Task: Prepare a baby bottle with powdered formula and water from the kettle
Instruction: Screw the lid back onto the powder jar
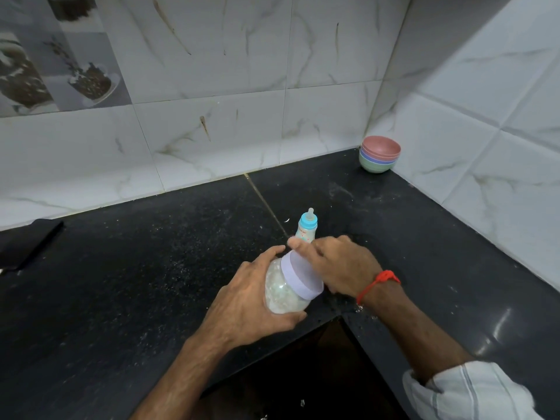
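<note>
Head view: left hand [242, 295] grips the clear body of a tilted jar [283, 294] of white powder, fingers curled round it, above the black tabletop [136, 268] near its front edge. Right hand [339, 265] rests on the jar's white lid [300, 275], fingers bent round the cap. Baby bottle [306, 230] with blue collar stands upright just behind the jar; stacked bowls [380, 154] sit well behind it, in the wall corner.

Left hand [242, 301] grips powder jar [283, 291], tilted. Right hand [339, 265] holds its white lid [300, 275]. Baby bottle [306, 227] upright just behind.
</note>
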{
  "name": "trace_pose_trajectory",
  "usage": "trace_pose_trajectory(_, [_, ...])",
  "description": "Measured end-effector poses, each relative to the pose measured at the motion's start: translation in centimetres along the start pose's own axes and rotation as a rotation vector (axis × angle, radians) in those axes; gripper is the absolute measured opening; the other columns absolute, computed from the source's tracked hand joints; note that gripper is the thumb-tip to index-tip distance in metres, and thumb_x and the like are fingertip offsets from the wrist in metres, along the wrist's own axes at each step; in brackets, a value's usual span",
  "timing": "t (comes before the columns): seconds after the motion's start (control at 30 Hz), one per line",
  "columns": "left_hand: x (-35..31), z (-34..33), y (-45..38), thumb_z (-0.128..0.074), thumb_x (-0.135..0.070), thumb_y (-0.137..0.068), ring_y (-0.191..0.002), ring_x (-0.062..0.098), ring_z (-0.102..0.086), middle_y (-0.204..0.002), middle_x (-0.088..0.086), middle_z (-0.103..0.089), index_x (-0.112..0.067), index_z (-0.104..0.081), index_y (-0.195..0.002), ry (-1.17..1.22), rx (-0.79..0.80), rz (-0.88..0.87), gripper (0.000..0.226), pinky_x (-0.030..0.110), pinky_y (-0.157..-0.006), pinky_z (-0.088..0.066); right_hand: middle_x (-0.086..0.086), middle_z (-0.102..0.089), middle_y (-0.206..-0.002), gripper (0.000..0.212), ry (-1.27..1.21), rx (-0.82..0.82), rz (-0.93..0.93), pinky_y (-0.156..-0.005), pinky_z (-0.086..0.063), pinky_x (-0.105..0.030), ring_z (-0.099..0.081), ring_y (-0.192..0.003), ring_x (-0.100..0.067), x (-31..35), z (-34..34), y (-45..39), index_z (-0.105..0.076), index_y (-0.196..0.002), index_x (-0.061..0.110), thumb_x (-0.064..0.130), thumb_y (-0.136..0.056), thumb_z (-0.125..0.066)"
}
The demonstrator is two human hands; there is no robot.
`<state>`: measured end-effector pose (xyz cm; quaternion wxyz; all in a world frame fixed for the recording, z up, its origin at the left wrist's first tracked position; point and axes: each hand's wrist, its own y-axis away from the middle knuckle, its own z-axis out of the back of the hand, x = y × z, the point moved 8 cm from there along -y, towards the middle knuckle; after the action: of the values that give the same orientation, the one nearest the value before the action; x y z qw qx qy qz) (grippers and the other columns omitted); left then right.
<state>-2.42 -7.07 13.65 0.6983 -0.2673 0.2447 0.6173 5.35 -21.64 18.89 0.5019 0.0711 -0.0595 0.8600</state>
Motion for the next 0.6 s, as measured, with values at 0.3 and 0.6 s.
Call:
trace_pose_trajectory(0.3, [0.8, 0.3, -0.6, -0.082, -0.075, -0.053, -0.126, 0.004, -0.048, -0.138, -0.032, -0.044, -0.061, -0.013, -0.151, 0.089, 0.022, 0.067, 0.121, 0.045, -0.101, -0.055, 0.024, -0.06, -0.133, 0.075, -0.481, 0.278, 0.487, -0.091, -0.049, -0.01, -0.058, -0.114, 0.012, 1.2, 1.1, 0.9, -0.049, -0.149, 0.031, 0.045, -0.084, -0.085])
trace_pose_trajectory(0.6, [-0.6, -0.5, -0.6, -0.084, -0.075, -0.053, -0.128, 0.008, -0.054, -0.143, -0.023, -0.05, -0.063, -0.017, -0.151, 0.115, 0.023, 0.033, 0.119, 0.047, -0.101, -0.055, 0.016, -0.069, -0.105, 0.077, -0.242, 0.02, 0.317, -0.069, -0.049, -0.02, -0.061, -0.083, 0.004, 0.2, 2.8, 0.7, -0.058, -0.132, 0.032, 0.088, -0.084, -0.041])
